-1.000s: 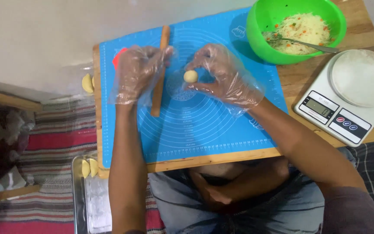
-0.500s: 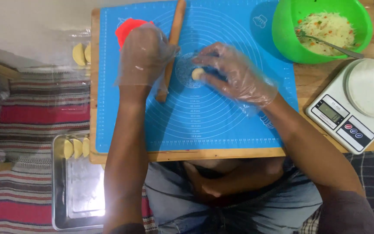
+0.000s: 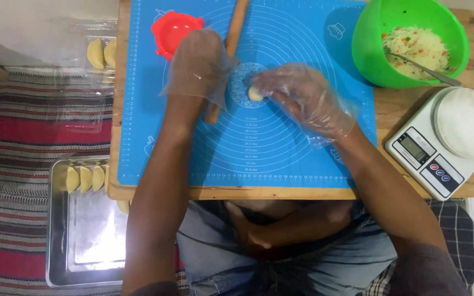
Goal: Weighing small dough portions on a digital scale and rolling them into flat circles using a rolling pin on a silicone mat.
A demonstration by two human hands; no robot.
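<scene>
**Dough ball set at the mat's centre, rolling pin under the other hand**

Dough ball (image 3: 255,94), small and pale, sits on the middle rings of the blue silicone mat (image 3: 281,148), which serves as the landmark for everything else. The right hand (image 3: 305,101), in a loose clear glove, curls over the ball from the mat's right half, fingertips touching it; whether it pinches or merely steadies the ball cannot be told. The left hand (image 3: 199,66), also gloved, lies closed over the wooden rolling pin (image 3: 230,41), which runs slantwise up the mat just left of the ball.

By the look of it, the step in hand is placing the ball for flattening. The next move would call for the right fingers to come clear and the pin to be brought squarely across the ball, pressed evenly so it spreads round.

A red dumpling press (image 3: 175,30) rests at the mat's upper left. Off the mat's right edge stand a green bowl (image 3: 368,49) of shredded filling and a white kitchen scale (image 3: 429,159). Left of the mat, a steel tray (image 3: 61,246) holds folded dumplings (image 3: 85,178).
</scene>
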